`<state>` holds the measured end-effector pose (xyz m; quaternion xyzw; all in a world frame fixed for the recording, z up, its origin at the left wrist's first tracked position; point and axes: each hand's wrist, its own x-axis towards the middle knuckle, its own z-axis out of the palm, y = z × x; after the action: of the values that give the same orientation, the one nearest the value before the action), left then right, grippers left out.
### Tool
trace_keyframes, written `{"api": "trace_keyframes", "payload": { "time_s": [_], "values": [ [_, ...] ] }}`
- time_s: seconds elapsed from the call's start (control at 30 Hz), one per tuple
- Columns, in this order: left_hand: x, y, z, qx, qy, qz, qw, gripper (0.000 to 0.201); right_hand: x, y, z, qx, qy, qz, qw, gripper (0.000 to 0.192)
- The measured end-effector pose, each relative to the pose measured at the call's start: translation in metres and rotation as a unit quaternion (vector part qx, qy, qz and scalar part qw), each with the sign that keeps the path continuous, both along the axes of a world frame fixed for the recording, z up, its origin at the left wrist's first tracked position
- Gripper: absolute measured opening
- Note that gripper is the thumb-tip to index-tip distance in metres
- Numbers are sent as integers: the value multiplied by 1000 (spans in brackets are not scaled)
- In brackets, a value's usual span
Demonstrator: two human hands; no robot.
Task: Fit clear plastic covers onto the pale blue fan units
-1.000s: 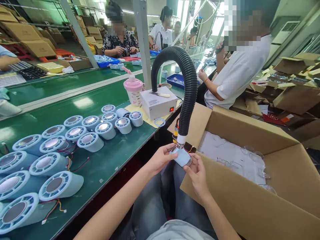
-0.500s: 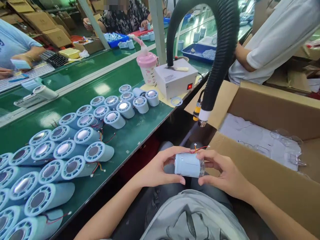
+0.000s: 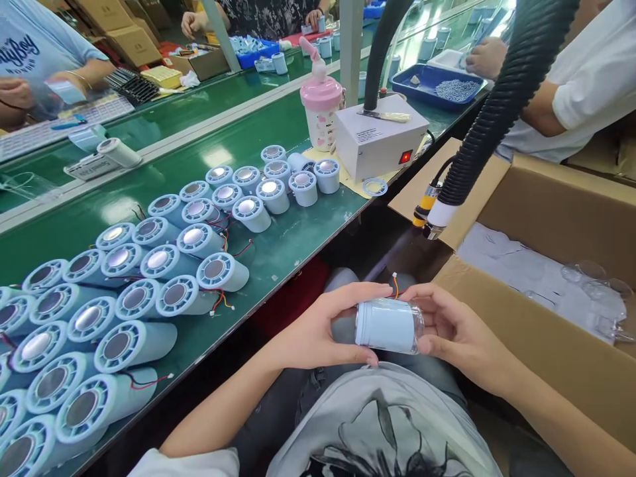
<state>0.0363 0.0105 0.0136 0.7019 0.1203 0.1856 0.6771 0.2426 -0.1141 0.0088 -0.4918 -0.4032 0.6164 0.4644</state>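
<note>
Blue cylinder (image 3: 386, 324) clear of bench edge (image 3: 318, 242)

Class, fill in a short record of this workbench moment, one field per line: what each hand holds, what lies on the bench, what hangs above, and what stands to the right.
Left hand: grips one end of the pale blue cylinder
Right hand: grips its clear-capped end
Wires: red and yellow, at the cylinder's top
Green bench: rows of like cylinders lying down
Above: black ribbed hose, nozzle down
Right: open cardboard box
</note>
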Motion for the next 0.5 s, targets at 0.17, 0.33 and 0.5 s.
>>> {"api": "trace_keyframes", "payload": {
  "time_s": [0.17, 0.33, 0.5],
  "values": [
    [-2, -1, 0, 30, -6, -6, 1000, 78, -5, 3, 3, -26, 51, -5, 998, 42],
    [-4, -1, 1, 36, -11, -13, 999, 79, -8, 6, 1, -55, 74, 5, 996, 45],
    [-6, -2, 1, 31, -7, -21, 999, 83, -11, 7, -1, -100, 83, 8, 991, 49]
  ]
}}
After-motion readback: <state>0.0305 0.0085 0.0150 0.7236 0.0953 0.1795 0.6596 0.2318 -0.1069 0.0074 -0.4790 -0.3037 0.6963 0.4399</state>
